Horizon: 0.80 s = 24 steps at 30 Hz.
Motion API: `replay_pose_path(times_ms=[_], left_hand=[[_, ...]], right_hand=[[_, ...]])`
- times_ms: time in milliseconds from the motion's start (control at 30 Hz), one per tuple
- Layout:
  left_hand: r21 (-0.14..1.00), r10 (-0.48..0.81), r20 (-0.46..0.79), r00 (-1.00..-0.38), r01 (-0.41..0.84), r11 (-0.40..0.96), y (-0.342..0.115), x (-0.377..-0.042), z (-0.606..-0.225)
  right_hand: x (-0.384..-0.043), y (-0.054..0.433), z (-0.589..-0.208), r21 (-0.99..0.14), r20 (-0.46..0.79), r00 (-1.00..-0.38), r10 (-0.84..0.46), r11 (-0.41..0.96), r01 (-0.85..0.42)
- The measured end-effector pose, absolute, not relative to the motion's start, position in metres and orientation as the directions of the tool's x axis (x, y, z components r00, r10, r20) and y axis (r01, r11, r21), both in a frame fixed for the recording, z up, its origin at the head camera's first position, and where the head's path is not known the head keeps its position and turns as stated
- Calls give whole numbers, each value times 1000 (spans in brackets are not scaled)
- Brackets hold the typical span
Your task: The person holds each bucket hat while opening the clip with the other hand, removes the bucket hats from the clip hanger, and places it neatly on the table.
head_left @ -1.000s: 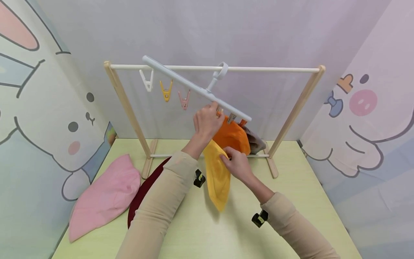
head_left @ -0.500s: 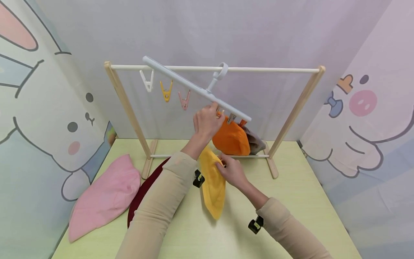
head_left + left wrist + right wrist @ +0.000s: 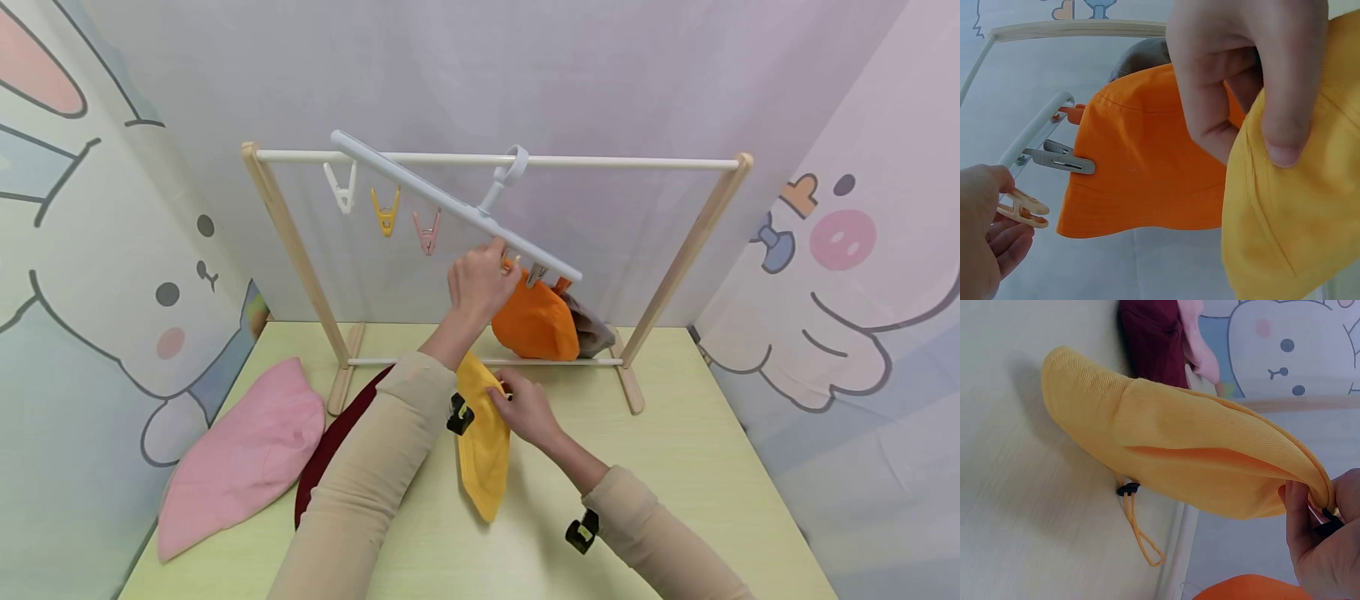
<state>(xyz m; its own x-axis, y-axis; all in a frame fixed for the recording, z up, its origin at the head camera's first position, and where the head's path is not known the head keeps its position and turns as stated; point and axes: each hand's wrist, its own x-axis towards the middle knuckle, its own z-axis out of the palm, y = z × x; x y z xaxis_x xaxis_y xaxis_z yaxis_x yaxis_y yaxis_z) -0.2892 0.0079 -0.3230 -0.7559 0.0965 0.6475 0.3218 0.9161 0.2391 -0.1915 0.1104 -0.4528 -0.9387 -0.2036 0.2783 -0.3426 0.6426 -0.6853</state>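
Note:
My left hand (image 3: 482, 282) pinches a cream clip (image 3: 1025, 209) on the pale blue hanger (image 3: 420, 185); in the left wrist view its jaws are parted with no cloth between them. My right hand (image 3: 529, 408) holds a yellow bucket hat (image 3: 483, 454) by its brim, below the hanger and in front of the rack. A cord loop (image 3: 1138, 531) with a black toggle dangles from this hat. Beside the cream clip, a grey clip (image 3: 1063, 161) grips an orange hat (image 3: 536, 321). Partly hidden behind that hangs a grey-brown hat (image 3: 592, 329), near an orange clip (image 3: 1072, 114).
The hanger tilts down to the right from the rack's white top bar (image 3: 637, 161). On its left half hang a white clip (image 3: 342, 192), a yellow clip (image 3: 386, 212) and a pink clip (image 3: 427, 233). A pink hat (image 3: 247, 458) and a dark red hat (image 3: 337, 450) lie at left.
My right hand has moved down and to the left with the yellow hat, away from the orange hat. The left hand stays at the cream clip.

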Motion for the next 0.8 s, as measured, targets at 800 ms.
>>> replay_pose_path(times_ms=[800], left_hand=[[218,111,682,-722,346,912,6,-291,-325]], right_hand=[[-196,113,-468,-821,132,-980,-152,538,-194]])
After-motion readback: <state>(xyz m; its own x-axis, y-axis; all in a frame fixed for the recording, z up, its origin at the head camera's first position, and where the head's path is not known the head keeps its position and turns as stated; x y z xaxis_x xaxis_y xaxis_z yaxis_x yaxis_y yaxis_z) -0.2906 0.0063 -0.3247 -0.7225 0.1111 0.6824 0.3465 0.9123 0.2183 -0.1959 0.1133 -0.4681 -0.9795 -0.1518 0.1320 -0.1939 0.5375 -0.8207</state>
